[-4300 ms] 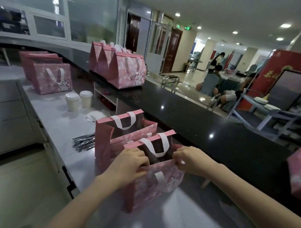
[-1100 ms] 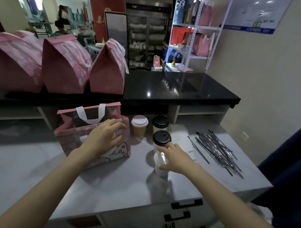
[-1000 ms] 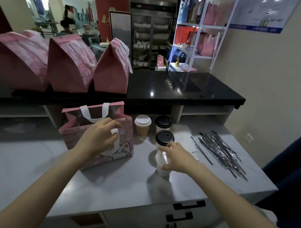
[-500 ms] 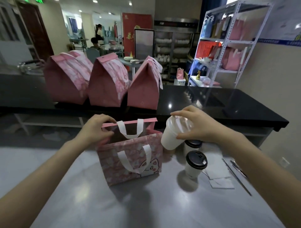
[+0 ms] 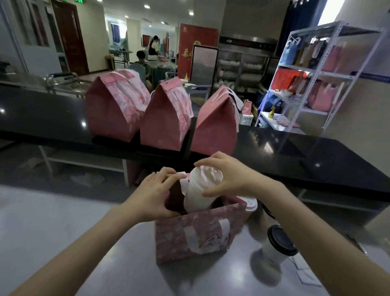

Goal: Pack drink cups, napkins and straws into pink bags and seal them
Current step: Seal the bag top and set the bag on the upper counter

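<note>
1. Writing: the red banner (image 5: 186, 49) at the back carries gold characters. A dark panel cuts them off, so we cannot read them. A green exit sign (image 5: 79, 1) sits at the top edge, cropped. The small box (image 5: 246, 119) past the counter has lettering too small to read. The print on the bag's front is blurred.
2. The open pink bag (image 5: 196, 236) stands upright on the grey worktop (image 5: 84, 243).
3. Left hand (image 5: 154, 196): it grips the bag's left rim, fingers curled over the far edge and thumb on the near side, holding the mouth apart.
4. Right hand (image 5: 229, 176): fingers and thumb are curled round the top of a white cup (image 5: 197, 194) with a clear lid.
5. The cup is tilted, with its base inside the bag's mouth and its lid end above the rim.
6. A white-lidded cup (image 5: 250, 206) stands just behind the bag's right corner. A black-lidded cup (image 5: 278, 243) stands near the bag's right side, and the napkins (image 5: 305, 275) lie beyond it.
7. Three sealed bags (image 5: 166, 118) stand in a row on the black counter (image 5: 295, 152). A white rack (image 5: 312, 74) holds more bags.
8. Half a second ago the cup hung in the air to the right of the bag; now it is partly inside. The left hand was at the back-left corner and has spread along the rim. We saw two black-lidded cups then and see one now.
</note>
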A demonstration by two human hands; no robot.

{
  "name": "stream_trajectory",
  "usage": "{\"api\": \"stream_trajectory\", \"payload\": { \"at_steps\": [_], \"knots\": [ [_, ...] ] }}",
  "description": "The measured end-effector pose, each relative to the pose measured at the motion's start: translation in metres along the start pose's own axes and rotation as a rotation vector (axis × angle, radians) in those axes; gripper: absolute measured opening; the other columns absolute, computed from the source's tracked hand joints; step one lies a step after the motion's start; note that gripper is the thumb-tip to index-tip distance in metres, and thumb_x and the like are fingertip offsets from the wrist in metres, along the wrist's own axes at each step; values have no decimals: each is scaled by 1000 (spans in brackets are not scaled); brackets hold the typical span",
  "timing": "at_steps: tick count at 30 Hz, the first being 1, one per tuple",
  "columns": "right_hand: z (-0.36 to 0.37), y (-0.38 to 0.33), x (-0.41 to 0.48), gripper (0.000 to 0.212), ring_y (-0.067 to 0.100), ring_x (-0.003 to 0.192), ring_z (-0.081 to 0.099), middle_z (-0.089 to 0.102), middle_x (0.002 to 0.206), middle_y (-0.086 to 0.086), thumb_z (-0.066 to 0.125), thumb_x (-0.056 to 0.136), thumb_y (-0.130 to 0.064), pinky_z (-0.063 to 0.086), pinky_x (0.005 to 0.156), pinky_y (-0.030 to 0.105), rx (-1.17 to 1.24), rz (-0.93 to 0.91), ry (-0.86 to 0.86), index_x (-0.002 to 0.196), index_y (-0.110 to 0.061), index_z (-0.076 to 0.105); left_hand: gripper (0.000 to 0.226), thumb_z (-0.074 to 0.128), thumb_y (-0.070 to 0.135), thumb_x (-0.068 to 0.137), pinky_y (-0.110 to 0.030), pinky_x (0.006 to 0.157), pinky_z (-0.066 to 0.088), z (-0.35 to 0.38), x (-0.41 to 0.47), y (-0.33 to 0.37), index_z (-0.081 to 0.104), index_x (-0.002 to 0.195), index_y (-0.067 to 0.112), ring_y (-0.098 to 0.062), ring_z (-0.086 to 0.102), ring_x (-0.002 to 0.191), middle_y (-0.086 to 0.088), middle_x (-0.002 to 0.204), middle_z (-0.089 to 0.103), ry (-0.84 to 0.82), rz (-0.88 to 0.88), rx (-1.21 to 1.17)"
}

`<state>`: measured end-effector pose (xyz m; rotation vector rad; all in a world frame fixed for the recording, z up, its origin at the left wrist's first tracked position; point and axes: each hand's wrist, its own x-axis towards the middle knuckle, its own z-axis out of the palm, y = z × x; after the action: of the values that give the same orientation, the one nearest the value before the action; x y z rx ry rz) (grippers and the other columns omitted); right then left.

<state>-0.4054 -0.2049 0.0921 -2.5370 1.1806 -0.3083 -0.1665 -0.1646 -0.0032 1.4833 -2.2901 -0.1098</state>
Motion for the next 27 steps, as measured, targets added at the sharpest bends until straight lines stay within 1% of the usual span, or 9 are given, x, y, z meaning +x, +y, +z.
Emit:
{"api": "stream_trajectory", "payload": {
  "at_steps": [1,3,5,8,13,16,21,24,27],
  "knots": [
    [11,1,4,71,8,113,44,42,120,-13,76,65,-51,44,97,30,4,8,-18,130,-47,46,102,67,68,63,-44,117,19,1,-1,-1,13,147,45,-16,29,134,10,149,21,-50,-7,48],
    [30,6,8,73,10,113,43,40,120,-14,75,66,-53,44,96,32,-7,35,-53,132,-48,43,108,58,75,65,-48,117,-4,4,-2,-2,-1,149,44,-12,4,145,15,158,2,-168,-35,157],
    [46,10,8,75,12,113,42,39,118,-14,74,66,-53,45,94,33,-50,50,-75,134,-47,41,114,53,81,61,-50,114,-14,10,-5,-2,-6,151,41,-12,-11,146,16,160,-9,-255,-57,232],
    [69,15,1,78,9,110,39,39,116,-13,72,64,-53,46,93,33,-120,17,-84,135,-44,41,127,52,88,53,-48,111,-21,16,-11,0,-12,150,36,-15,-23,144,12,159,-18,-268,-55,285],
    [99,19,-6,79,7,112,34,36,116,-17,71,66,-50,44,91,27,-76,-19,-25,137,-42,38,135,53,88,51,-46,114,-21,25,-23,9,-15,150,28,-10,-33,137,10,159,-19,-210,-16,303],
    [111,17,-1,78,12,114,34,38,123,-11,71,70,-47,46,91,32,-103,-2,-15,140,-35,38,136,53,88,51,-44,115,-19,23,-28,13,-17,150,27,-7,-38,133,11,159,-19,-204,-27,273],
    [129,15,6,78,20,118,37,38,127,-5,72,70,-40,49,89,39,-122,73,-41,140,-34,36,141,55,89,46,-42,116,-17,14,-34,13,-19,150,29,-6,-39,134,18,154,-27,-245,-46,248],
    [137,12,11,77,20,120,37,39,129,-5,74,71,-38,48,93,39,-91,76,-41,138,-33,37,143,61,86,46,-41,117,-14,13,-36,13,-26,146,32,-7,-39,134,22,146,-34,-272,-54,232],
    [146,5,16,78,21,121,36,37,132,-4,75,72,-37,47,94,38,-66,70,-50,140,-31,37,144,63,85,45,-40,118,-11,12,-36,11,-30,142,33,-9,-36,137,22,145,-34,-290,-58,221]
  ]
}}
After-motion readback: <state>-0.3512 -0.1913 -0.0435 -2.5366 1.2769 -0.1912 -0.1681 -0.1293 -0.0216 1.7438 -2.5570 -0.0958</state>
